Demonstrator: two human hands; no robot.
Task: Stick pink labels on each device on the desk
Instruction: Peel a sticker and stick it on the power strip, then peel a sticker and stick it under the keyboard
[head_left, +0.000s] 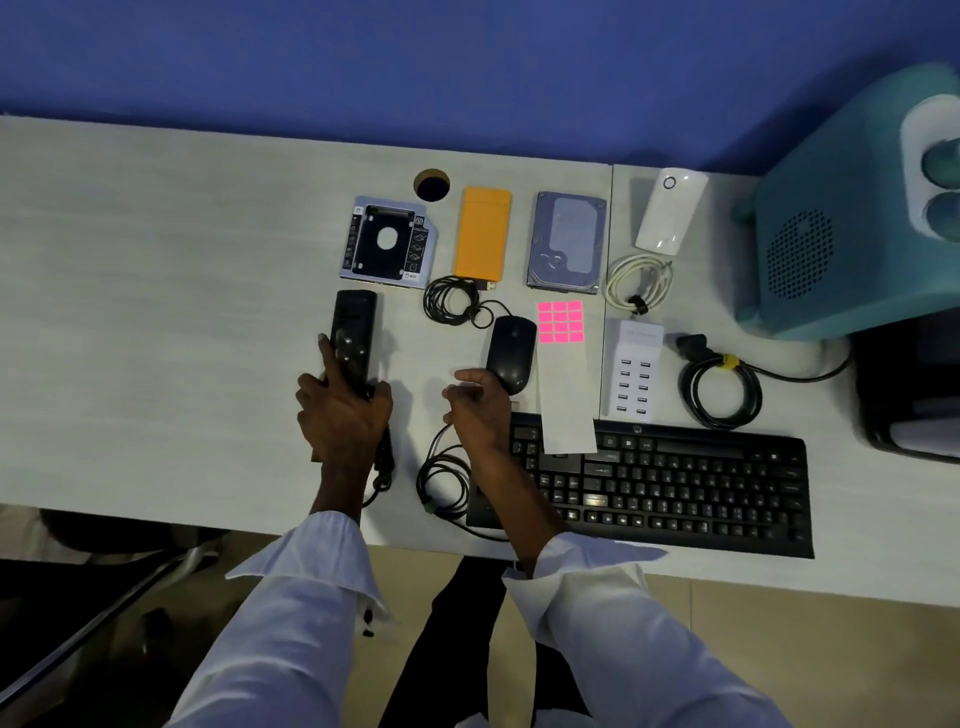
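Note:
A white backing strip (566, 395) carries several pink labels (560, 321) at its far end and lies between the black mouse (511, 353) and the white USB charging hub (634, 376). My left hand (340, 410) grips the near end of a black handset (354, 340) with a coiled cord. Just left of the mouse, my right hand (480, 410) hovers with fingers loosely curled and holds nothing I can see. Along the back lie a drive caddy (388, 241), an orange box (482, 234), a hard drive (568, 241) and a white plug device (671, 210). No label shows on any device.
A black keyboard (670, 483) lies at the front right, its far edge under the strip. Coiled cables include a black one (452, 301), a white one (639, 283) and another black one (719, 387). A teal machine (841, 228) stands at the right. A cable hole (431, 184) opens near the back edge.

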